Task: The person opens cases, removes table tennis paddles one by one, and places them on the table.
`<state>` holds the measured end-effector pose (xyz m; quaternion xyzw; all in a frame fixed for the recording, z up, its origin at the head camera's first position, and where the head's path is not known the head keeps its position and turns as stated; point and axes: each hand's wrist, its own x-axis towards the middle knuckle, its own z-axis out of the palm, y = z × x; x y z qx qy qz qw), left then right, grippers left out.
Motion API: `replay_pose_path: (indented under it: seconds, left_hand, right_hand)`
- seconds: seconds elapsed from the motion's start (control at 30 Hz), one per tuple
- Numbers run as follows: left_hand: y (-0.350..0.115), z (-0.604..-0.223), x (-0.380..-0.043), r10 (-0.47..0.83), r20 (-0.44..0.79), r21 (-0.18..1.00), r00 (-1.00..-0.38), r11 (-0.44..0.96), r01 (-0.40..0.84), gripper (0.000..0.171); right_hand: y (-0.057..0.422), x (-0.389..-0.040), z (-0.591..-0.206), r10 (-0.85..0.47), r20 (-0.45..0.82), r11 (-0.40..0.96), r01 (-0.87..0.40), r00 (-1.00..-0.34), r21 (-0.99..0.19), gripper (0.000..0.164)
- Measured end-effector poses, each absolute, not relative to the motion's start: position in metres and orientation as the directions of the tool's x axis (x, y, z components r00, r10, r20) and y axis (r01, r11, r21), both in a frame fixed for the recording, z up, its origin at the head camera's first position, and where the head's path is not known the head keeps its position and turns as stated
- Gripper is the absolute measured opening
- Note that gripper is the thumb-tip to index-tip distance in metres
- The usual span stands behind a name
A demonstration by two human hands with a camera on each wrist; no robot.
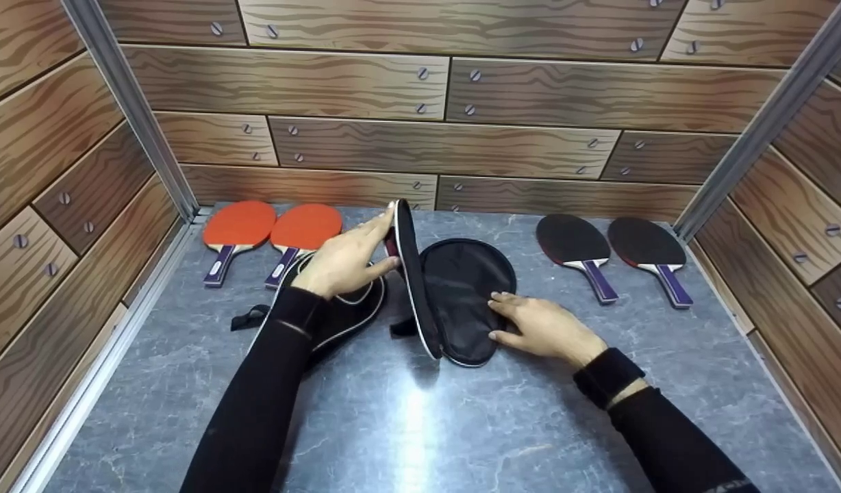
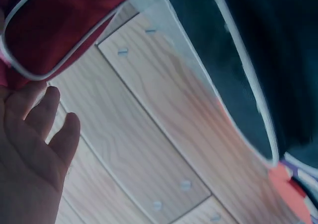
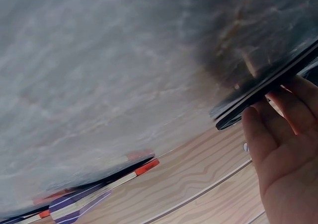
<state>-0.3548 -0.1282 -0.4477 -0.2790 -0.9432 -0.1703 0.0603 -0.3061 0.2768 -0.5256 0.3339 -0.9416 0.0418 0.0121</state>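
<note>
A black paddle case (image 1: 470, 294) lies unfolded in the middle, its white-edged flap (image 1: 415, 294) standing nearly upright. My left hand (image 1: 345, 257) touches the flap's outer side with extended fingers and thumb; in the left wrist view its fingertips are at a dark red part of the case (image 2: 74, 30). My right hand (image 1: 540, 325) rests its fingers on the flat half's right edge. The right wrist view shows these fingers against the thin dark rim (image 3: 258, 95). Beneath my left forearm is a second black case (image 1: 348, 318) with white piping, partly hidden.
Two red-faced table tennis paddles (image 1: 239, 226) (image 1: 307, 226) lie at the back left. At the back right are two black-faced paddles (image 1: 572, 239) (image 1: 646, 243) with purple handles. Wood-patterned walls (image 1: 366, 144) enclose the grey marbled surface (image 1: 503, 424) at the back and sides.
</note>
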Motion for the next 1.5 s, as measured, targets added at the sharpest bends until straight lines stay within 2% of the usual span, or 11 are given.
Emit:
replay_pose_path:
  seconds: [0.23,0.4,0.67,0.9,1.1,1.27,1.5]
  left_hand:
    - [-0.101,-0.455,-0.369,0.507,0.247,0.416,-0.826,0.714,0.563,0.094]
    - [-0.081,-0.461,-0.377,0.48,0.254,0.508,-0.839,0.672,0.539,0.091]
    - [-0.055,-0.468,-0.386,0.483,0.29,0.535,-0.826,0.633,0.559,0.082]
    - [-0.034,-0.471,-0.389,0.519,0.282,0.551,-0.807,0.601,0.579,0.085]
    - [-0.015,-0.476,-0.391,0.567,0.284,0.502,-0.773,0.599,0.624,0.088]
    - [0.003,-0.482,-0.391,0.595,0.254,0.41,-0.762,0.648,0.642,0.086]
    - [0.024,-0.489,-0.389,0.609,0.208,0.253,-0.766,0.723,0.643,0.081]
  right_hand:
    - [0.282,-0.306,-0.525,-0.635,0.055,0.766,-0.637,-0.771,-0.091,0.063]
    - [0.286,-0.306,-0.524,-0.64,0.049,0.759,-0.641,-0.767,-0.116,0.062]
    - [0.295,-0.305,-0.521,-0.64,0.038,0.759,-0.639,-0.767,-0.124,0.058]
    - [0.305,-0.305,-0.521,-0.654,0.057,0.746,-0.656,-0.754,-0.119,0.056]
    - [0.311,-0.304,-0.522,-0.665,0.078,0.734,-0.669,-0.743,-0.118,0.053]
    - [0.314,-0.303,-0.522,-0.687,0.089,0.712,-0.692,-0.721,-0.119,0.049]
    - [0.324,-0.301,-0.517,-0.668,0.094,0.73,-0.674,-0.739,-0.114,0.046]
